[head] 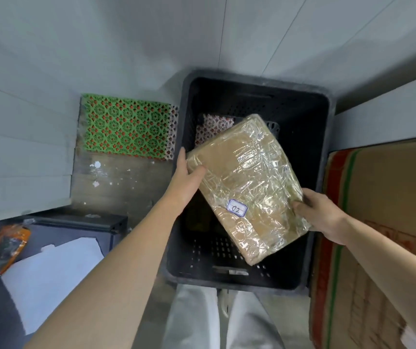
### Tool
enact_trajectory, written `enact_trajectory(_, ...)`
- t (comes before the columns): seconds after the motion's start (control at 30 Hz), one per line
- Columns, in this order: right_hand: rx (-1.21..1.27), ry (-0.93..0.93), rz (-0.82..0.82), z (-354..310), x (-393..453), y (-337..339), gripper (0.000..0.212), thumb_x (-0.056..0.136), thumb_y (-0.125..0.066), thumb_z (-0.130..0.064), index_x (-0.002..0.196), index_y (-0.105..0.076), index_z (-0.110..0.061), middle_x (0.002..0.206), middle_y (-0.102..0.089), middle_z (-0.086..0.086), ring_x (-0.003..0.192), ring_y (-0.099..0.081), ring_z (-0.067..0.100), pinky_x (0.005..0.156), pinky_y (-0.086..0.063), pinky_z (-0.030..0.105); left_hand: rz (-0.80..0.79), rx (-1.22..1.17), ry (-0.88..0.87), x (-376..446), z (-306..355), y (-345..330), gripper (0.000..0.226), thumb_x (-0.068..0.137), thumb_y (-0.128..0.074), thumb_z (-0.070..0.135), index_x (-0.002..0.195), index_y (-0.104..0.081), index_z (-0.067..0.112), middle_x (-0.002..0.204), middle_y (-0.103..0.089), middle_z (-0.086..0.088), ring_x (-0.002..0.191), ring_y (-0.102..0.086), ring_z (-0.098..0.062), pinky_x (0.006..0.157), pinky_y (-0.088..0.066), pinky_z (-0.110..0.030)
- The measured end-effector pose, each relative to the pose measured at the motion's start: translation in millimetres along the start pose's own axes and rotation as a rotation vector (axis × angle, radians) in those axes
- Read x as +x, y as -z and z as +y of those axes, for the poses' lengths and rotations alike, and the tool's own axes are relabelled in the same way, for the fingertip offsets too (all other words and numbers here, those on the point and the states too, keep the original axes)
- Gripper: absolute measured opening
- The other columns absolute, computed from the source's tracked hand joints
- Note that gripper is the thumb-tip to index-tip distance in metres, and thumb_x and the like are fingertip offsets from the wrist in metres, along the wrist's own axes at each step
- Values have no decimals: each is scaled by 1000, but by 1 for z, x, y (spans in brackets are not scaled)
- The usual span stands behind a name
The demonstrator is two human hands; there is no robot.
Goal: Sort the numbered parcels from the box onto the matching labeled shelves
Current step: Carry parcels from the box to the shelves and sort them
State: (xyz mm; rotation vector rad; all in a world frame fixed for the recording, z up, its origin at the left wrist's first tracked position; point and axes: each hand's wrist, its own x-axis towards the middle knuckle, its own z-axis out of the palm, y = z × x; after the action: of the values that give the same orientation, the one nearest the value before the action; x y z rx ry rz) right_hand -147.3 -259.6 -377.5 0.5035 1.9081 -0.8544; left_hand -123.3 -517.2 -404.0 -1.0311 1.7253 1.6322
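A brown cardboard parcel [248, 187] wrapped in clear film carries a white label [237, 208] reading 02. It hangs tilted over the black perforated crate [254, 83] on the floor. My left hand [185, 177] grips its upper left corner, thumb on top. My right hand [320, 215] holds its lower right edge, fingers curled round it. Little else shows inside the crate; a patterned sheet [214, 127] lies at its far side.
A large cardboard box [378, 222] stands right of the crate. A green patterned mat [126, 125] lies on the floor to the left. A dark cabinet [81, 222] with white paper [51, 268] and an orange packet [8, 245] sits at lower left. White panel walls enclose the corner.
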Motion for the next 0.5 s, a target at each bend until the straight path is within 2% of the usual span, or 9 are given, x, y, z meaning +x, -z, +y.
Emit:
enact_trajectory(0.07, -16, 19, 12, -15, -14, 10, 14, 99, -45, -11, 109, -55, -15, 100, -63, 5, 95, -58, 22, 78, -52, 41, -38, 17, -10, -10, 19, 12, 78, 93, -58, 31, 152, -6, 31, 151, -32, 6, 130, -42, -16, 111, -33, -39)
enact_trajectory(0.1, -32, 29, 9, -22, -20, 15, 14, 99, -45, -12, 107, -55, -16, 102, -63, 8, 94, -58, 24, 85, -50, 49, -53, 29, -12, -14, 28, 20, 78, 92, -59, 31, 152, -10, 30, 148, -34, 6, 127, -45, -16, 107, -38, -37)
enact_trajectory(0.13, -47, 36, 1, -29, -26, 20, 13, 98, -46, -12, 106, -56, -16, 102, -64, 9, 93, -58, 25, 89, -49, 51, -72, 38, -1, -20, 38, 27, 78, 91, -60, 32, 152, -12, 28, 146, -36, 6, 122, -49, -16, 101, -42, -35)
enact_trajectory(0.2, -70, 43, -23, -42, -38, 29, 14, 98, -47, -14, 108, -57, -16, 103, -64, 9, 91, -58, 24, 89, -49, 49, -120, 96, 37, -32, 56, 40, 77, 90, -61, 36, 151, -15, 27, 141, -45, 0, 107, -58, -18, 89, -49, -33)
enact_trajectory(0.27, -94, 58, -50, -51, -49, 37, 14, 98, -47, -14, 109, -56, -18, 106, -63, 8, 94, -59, 25, 93, -48, 49, -179, 215, 67, -46, 69, 50, 72, 89, -59, 41, 150, -23, 26, 121, -59, 0, 86, -60, -15, 78, -51, -29)
enact_trajectory(0.3, -96, 74, -66, -55, -54, 41, 14, 98, -47, -14, 108, -56, -19, 106, -63, 7, 97, -60, 24, 93, -49, 49, -192, 269, 64, -52, 72, 54, 66, 89, -58, 42, 147, -30, 26, 111, -61, 3, 82, -59, -14, 76, -50, -29)
enact_trajectory(0.4, -109, 148, -108, -67, -70, 45, 16, 98, -46, -10, 108, -56, -20, 103, -63, 0, 96, -60, 18, 87, -50, 35, -158, 293, 41, -66, 78, 59, 59, 85, -64, 38, 138, -42, 24, 111, -59, 4, 98, -59, -17, 82, -52, -35)
enact_trajectory(0.5, -196, 186, -123, -79, -83, 47, 16, 98, -47, -11, 110, -57, -12, 108, -64, 9, 103, -61, 26, 94, -50, 40, -111, 366, 14, -79, 85, 62, 61, 82, -67, 39, 135, -45, 18, 116, -59, 0, 93, -59, -14, 78, -51, -32)
